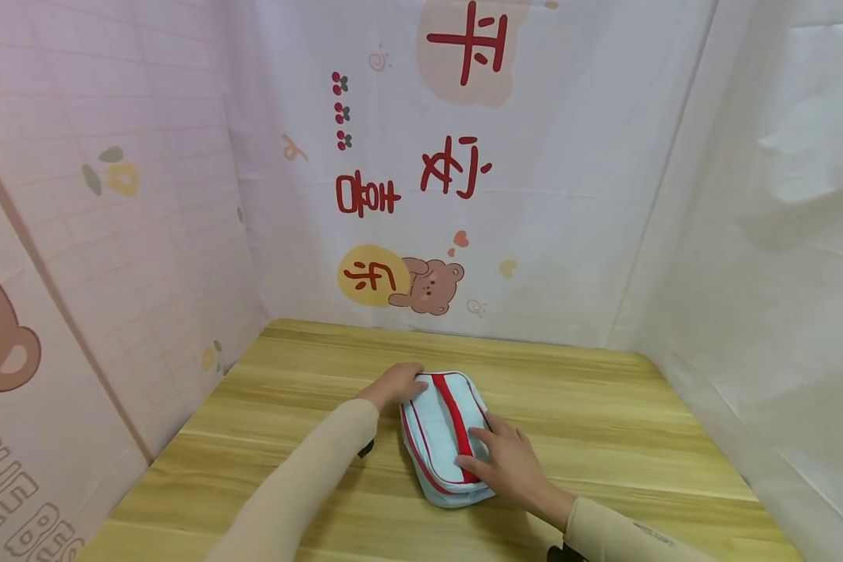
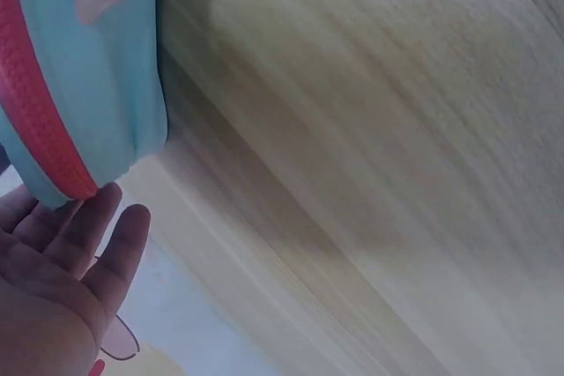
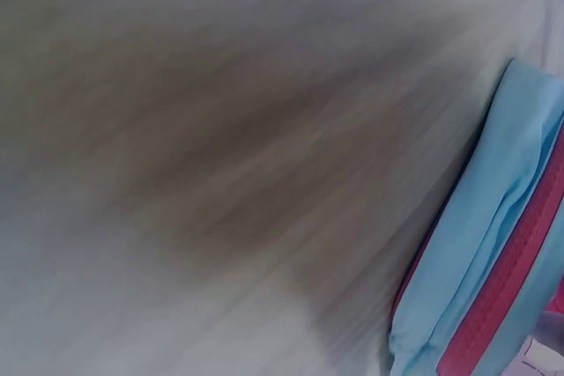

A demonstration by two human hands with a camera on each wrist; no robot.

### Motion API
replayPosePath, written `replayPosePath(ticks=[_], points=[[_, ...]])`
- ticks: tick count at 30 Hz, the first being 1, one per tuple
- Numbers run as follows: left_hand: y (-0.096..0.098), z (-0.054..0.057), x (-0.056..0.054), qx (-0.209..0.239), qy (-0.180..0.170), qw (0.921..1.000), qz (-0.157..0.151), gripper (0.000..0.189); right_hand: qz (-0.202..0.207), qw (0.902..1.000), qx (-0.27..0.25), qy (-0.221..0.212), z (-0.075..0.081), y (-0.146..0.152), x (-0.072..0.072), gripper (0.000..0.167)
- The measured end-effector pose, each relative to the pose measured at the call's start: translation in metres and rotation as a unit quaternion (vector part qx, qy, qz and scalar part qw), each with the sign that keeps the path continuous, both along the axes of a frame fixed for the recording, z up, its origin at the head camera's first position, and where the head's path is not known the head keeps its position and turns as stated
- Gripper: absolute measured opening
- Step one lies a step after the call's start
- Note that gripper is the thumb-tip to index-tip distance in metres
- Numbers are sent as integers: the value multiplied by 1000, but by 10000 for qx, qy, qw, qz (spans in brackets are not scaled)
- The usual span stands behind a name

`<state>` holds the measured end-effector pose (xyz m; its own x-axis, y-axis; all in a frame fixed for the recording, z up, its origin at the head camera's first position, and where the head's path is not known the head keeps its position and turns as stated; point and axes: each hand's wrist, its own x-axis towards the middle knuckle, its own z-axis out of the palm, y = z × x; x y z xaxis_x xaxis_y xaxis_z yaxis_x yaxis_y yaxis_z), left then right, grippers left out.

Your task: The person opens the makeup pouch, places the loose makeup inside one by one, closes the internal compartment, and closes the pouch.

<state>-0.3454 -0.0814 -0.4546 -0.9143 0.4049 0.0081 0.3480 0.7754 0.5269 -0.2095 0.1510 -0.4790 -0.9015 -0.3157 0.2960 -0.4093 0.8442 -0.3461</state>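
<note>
In the head view, a light blue zippered bag (image 1: 432, 421) lies on the wooden table, with a red carrying strap (image 1: 453, 414) along its top and red piping. My left hand (image 1: 396, 384) touches its far left corner, thumb on the top. The left wrist view shows that hand's (image 2: 66, 270) fingers nearly straight, fingertips at the end of the bag's red zipper (image 2: 40, 121). Across the near right part of the bag, my right hand (image 1: 509, 460) rests with spread fingers, the thumb by the strap. Mostly the bag's blue side (image 3: 476, 235) appears in the right wrist view; that hand is nearly all hidden there.
The wooden tabletop (image 1: 590, 421) extends around the bag. White printed cloth with red characters (image 1: 464, 164) hangs behind it, and more cloth stands along the left (image 1: 133, 257) and right (image 1: 766, 297) sides.
</note>
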Motion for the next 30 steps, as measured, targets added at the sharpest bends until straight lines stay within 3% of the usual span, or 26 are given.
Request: replayPosePath(ticks=[8, 14, 17, 25, 30], points=[[-10, 5, 3, -19, 165, 9998, -53, 27, -46, 9995, 101, 303, 3, -8, -2, 35], [-21, 7, 6, 88, 60, 9999, -78, 23, -300, 9982, 256, 451, 6, 0, -9, 27], [-26, 8, 11, 209, -181, 9996, -72, 22, -426, 9978, 335, 393, 7, 9, -15, 30], [-35, 5, 23, 139, -645, 9978, -20, 25, -836, 9960, 293, 60, 9, 29, -31, 59], [-37, 3, 36, 254, -689, 9972, 139, 24, -1128, 9930, 135, -330, 13, 34, -39, 48]])
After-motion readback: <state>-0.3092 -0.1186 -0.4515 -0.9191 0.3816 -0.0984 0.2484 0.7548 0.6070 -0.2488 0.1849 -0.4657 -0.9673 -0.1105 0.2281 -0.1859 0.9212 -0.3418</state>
